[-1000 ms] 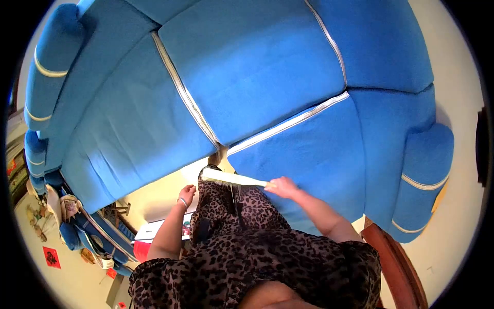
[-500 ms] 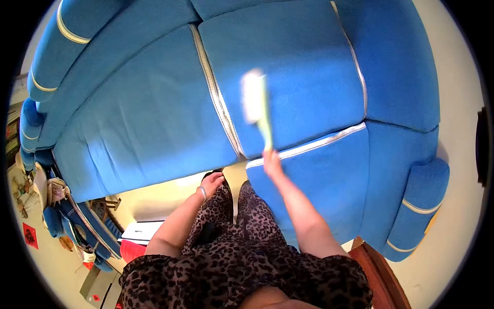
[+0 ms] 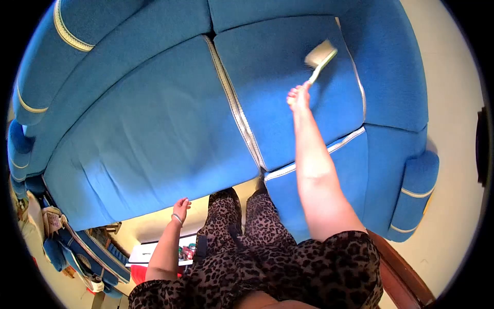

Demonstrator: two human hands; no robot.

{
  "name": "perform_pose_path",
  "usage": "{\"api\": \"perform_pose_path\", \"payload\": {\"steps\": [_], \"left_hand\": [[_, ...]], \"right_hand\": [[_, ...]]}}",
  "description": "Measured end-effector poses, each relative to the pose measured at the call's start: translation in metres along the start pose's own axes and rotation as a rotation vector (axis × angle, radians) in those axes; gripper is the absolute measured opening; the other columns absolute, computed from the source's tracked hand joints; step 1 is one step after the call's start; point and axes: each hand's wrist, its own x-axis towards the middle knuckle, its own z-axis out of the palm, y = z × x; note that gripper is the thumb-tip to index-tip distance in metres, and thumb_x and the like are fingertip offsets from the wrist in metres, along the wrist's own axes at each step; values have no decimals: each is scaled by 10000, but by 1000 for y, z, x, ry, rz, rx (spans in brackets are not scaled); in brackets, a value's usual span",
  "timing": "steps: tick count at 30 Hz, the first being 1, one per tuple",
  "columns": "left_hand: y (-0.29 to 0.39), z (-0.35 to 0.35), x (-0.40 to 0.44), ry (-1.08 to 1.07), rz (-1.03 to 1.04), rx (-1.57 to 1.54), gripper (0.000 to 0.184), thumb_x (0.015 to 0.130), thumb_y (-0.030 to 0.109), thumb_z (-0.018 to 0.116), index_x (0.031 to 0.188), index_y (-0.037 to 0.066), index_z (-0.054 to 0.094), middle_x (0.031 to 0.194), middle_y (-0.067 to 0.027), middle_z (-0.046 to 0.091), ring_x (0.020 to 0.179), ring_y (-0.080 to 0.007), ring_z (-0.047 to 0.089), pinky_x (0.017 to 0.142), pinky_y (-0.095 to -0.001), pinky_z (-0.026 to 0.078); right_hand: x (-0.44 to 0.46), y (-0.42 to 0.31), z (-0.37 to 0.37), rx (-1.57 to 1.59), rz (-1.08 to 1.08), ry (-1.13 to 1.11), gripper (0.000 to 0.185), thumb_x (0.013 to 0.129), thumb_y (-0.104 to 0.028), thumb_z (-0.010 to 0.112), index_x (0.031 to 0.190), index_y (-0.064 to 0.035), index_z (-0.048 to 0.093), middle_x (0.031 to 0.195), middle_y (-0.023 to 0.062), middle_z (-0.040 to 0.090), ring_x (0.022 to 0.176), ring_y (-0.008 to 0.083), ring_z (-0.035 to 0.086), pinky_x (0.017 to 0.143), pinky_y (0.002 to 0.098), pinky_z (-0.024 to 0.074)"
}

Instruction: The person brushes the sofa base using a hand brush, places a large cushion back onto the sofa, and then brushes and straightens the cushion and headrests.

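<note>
In my right hand (image 3: 299,98) is the pale green handle of a bed brush (image 3: 320,55), with fingers wrapped round its end. The white bristles are slightly blurred and sit over the far right part of a blue sofa seat cushion (image 3: 278,113); whether they touch the fabric I cannot tell. My left hand (image 3: 181,210) hangs loosely in front of the sofa's front edge, fingers slightly bent and nothing visible in it. A bracelet (image 3: 177,218) circles that wrist.
The blue sofa (image 3: 149,118) curves around me, with patterned pale trim (image 3: 234,98) between seat sections. Its armrest (image 3: 415,190) is at the right. A white-topped table (image 3: 146,253) with small items stands behind my left arm. Wooden furniture (image 3: 399,268) is at lower right.
My right arm has stretched out, and the brush has swung away and to the right over the cushion. My left hand has moved left and down, away from my leg. The view has shifted slightly.
</note>
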Motion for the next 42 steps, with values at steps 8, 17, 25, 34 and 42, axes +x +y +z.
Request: {"api": "perform_pose_path", "payload": {"steps": [8, 17, 25, 34, 42], "left_hand": [[-19, 2, 16, -115, 27, -83, 414, 895, 351, 557, 1187, 56, 544, 981, -75, 663, 803, -148, 613, 672, -251, 413], [23, -2, 19, -77, 67, -192, 338, 919, 218, 543, 1149, -29, 549, 974, -108, 634, 872, -183, 624, 787, -280, 490], [61, 49, -8, -127, -40, -86, 362, 915, 288, 551, 1171, 32, 549, 983, -76, 654, 836, -151, 628, 746, -266, 449], [72, 54, -10, -72, -93, -29, 364, 906, 334, 545, 1173, 86, 557, 972, -59, 672, 799, -120, 615, 688, -276, 407], [83, 77, -13, -93, -158, 65, 383, 906, 344, 541, 1187, 84, 544, 981, -62, 665, 787, -133, 615, 690, -289, 413]], "right_hand": [[-238, 168, 40, -1641, -110, -724, 520, 839, -537, 516, 853, -32, 637, 781, 186, 640, 753, 341, 621, 664, 451, 473], [-38, 6, 22, -232, -183, -88, 484, 915, -577, 385, 682, -154, 421, 461, -7, 374, 347, 109, 339, 328, 282, 267], [-116, 161, 108, -939, 58, -299, 556, 872, -582, 459, 635, -93, 577, 565, 51, 551, 466, 188, 522, 412, 399, 406], [-121, 26, 47, -1662, -771, -691, 356, 827, -512, 516, 809, -163, 580, 716, 58, 623, 650, 271, 626, 530, 410, 493], [-23, -81, 18, -1715, -1004, -467, 257, 852, -351, 564, 936, -116, 504, 800, 94, 584, 736, 332, 613, 618, 463, 493]]}}
